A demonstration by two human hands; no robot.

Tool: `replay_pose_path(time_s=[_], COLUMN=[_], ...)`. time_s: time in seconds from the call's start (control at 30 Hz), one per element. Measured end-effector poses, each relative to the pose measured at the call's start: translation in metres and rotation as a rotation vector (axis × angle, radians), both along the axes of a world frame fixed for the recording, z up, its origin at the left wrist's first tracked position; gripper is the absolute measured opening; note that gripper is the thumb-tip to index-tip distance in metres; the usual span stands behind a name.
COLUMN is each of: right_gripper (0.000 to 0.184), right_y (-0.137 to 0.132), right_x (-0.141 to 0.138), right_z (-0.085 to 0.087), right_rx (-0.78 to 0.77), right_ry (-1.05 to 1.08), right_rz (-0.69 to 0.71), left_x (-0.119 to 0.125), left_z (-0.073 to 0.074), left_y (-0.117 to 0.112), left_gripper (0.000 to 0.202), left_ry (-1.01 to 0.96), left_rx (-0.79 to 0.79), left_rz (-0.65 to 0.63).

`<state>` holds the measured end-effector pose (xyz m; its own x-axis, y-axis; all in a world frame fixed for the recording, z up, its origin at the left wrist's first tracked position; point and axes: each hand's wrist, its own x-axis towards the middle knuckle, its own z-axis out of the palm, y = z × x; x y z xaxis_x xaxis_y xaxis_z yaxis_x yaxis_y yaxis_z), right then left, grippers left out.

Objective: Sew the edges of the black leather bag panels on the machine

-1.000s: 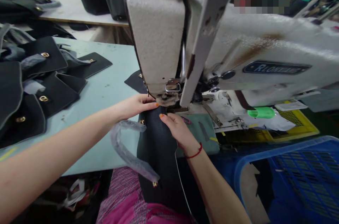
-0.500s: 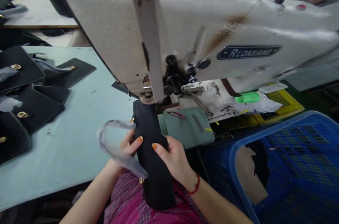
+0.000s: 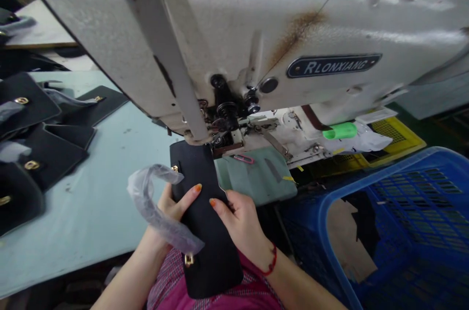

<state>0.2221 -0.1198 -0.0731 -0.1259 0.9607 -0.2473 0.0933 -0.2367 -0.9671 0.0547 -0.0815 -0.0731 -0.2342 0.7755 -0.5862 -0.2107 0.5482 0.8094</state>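
Observation:
A black handbag (image 3: 205, 222) lies lengthwise between my hands, its far end under the head of a white sewing machine (image 3: 234, 21). My left hand (image 3: 172, 207) grips its left side, thumb on top and the other fingers hidden beneath. With the thumb on top too, my right hand (image 3: 240, 217) pinches the right edge. The bag's handle (image 3: 152, 207), wrapped in clear plastic, loops out to the left over my left wrist. Gold hardware (image 3: 189, 259) joins it to the bag at each end. The machine's presser foot and needle are mostly hidden.
Several black bags with gold fittings (image 3: 32, 165) lie on the pale table (image 3: 110, 192) at left. Pink-handled snips (image 3: 242, 159) rest on the green pad (image 3: 256, 183). A blue basket (image 3: 322, 222) with scraps stands at right, near a yellow crate (image 3: 406, 141).
The bag has turned, so more of its handle side and the lower gold fitting show. Both hands still hold it. The view has shifted, with the machine appearing further left.

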Motion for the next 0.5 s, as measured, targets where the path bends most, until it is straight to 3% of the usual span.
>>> replay_pose_path(time_s=[0.27, 0.5], right_gripper=[0.042, 0.044], right_y=[0.002, 0.004], right_x=[0.002, 0.003], right_z=[0.007, 0.004], right_rx=[-0.162, -0.169], right_ry=[0.289, 0.262], right_rz=[-0.014, -0.027], left_x=[0.009, 0.014], left_z=[0.023, 0.021], left_y=[-0.009, -0.009], left_gripper=[0.053, 0.057], left_ry=[-0.26, -0.338], left_rx=[-0.136, -0.152], left_rz=[0.058, 0.087])
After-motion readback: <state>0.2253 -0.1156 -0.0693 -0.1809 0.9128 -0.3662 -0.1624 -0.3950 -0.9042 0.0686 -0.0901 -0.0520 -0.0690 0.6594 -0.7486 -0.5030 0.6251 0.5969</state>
